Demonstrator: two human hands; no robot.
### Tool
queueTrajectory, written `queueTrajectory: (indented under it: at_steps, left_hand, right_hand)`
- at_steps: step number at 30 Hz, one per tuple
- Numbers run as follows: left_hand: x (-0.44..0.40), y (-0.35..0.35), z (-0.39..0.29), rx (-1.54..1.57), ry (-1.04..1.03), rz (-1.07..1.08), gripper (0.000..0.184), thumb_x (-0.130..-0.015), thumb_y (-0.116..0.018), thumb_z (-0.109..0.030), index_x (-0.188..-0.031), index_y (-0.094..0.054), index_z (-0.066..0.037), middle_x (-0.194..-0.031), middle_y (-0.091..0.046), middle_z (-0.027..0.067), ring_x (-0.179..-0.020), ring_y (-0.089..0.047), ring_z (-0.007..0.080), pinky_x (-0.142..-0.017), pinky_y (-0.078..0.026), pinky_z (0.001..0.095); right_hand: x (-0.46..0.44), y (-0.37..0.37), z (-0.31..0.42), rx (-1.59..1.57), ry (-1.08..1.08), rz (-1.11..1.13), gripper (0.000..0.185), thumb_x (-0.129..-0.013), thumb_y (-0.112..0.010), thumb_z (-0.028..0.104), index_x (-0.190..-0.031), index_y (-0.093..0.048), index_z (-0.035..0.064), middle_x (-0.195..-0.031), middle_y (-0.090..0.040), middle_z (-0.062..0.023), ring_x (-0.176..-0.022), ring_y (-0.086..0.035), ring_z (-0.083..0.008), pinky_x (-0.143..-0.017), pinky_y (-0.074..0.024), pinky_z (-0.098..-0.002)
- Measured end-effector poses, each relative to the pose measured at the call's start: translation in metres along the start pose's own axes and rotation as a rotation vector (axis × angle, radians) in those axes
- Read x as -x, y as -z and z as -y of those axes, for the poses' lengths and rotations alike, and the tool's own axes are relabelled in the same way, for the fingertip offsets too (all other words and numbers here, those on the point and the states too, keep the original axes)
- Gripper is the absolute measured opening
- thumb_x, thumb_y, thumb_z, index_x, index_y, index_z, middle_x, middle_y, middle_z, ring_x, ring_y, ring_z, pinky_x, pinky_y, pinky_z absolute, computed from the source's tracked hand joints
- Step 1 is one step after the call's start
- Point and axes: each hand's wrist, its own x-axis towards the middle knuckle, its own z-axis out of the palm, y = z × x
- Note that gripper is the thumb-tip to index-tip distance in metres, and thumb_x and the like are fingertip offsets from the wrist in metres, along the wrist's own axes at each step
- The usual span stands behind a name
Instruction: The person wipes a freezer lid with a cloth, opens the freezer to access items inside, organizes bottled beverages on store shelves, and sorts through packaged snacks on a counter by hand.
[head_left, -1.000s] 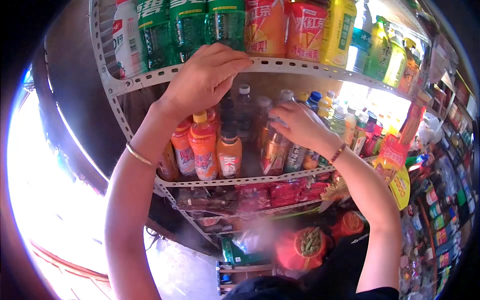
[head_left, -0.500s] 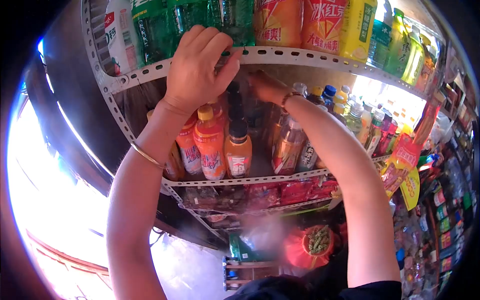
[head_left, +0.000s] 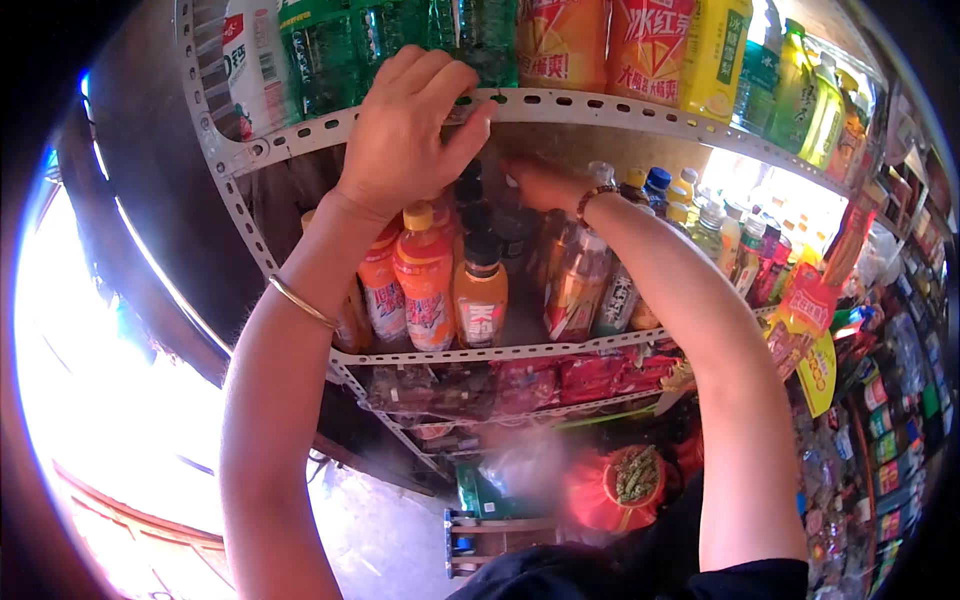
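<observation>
Fingers of left hand (head_left: 412, 132) curl over upper shelf edge (head_left: 580, 106); right hand (head_left: 545, 185) reaches beneath, its grip unreadable in shadow. Black-capped orange bottle (head_left: 482, 298) stands by lower shelf edge (head_left: 545, 351), open gap right.

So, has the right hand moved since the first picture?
Yes. Against the black-capped orange bottle at the front of the middle shelf, the right hand has gone deeper in and toward the person's left.

A small shop (or its drinks corner), with perforated metal shelves (head_left: 620, 112) of bottled drinks (head_left: 425, 285).
</observation>
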Motion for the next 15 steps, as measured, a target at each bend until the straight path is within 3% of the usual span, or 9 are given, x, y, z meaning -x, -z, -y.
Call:
queueTrajectory:
  at_steps: [8, 12, 15]
  left_hand:
    - [0.000, 0.000, -0.002, -0.030, 0.020, 0.000, 0.019, -0.070, -0.067, -0.013, -0.078, -0.053, -0.004, -0.075, -0.051, 0.0086, -0.072, -0.049, 0.0285, -0.068, -0.042, 0.0374]
    - [0.001, -0.002, -0.002, -0.025, 0.012, -0.017, 0.018, -0.071, -0.067, -0.013, -0.078, -0.053, -0.004, -0.075, -0.051, 0.0084, -0.072, -0.049, 0.0286, -0.068, -0.042, 0.0375]
    - [0.000, -0.003, -0.002, -0.021, 0.008, -0.026, 0.018, -0.071, -0.067, -0.013, -0.078, -0.053, -0.004, -0.074, -0.051, 0.0084, -0.072, -0.049, 0.0287, -0.068, -0.042, 0.0374]
  right_hand:
    - [0.017, 0.039, 0.014, -0.045, -0.074, 0.435, 0.035, -0.081, -0.063, 0.032, -0.095, -0.060, -0.0010, -0.095, -0.062, -0.0209, -0.088, -0.060, -0.0340, -0.076, -0.0478, -0.0407]
    - [0.029, 0.051, 0.008, -0.026, -0.045, 0.512, 0.035, -0.082, -0.060, 0.032, -0.098, -0.060, 0.0012, -0.089, -0.064, -0.0178, -0.082, -0.061, -0.0338, -0.070, -0.0488, -0.0406]
    - [0.037, 0.070, 0.012, -0.156, 0.132, 0.413, 0.030, -0.081, -0.063, 0.028, -0.097, -0.059, 0.0030, -0.088, -0.062, -0.0147, -0.081, -0.059, -0.0286, -0.070, -0.0463, -0.0368]
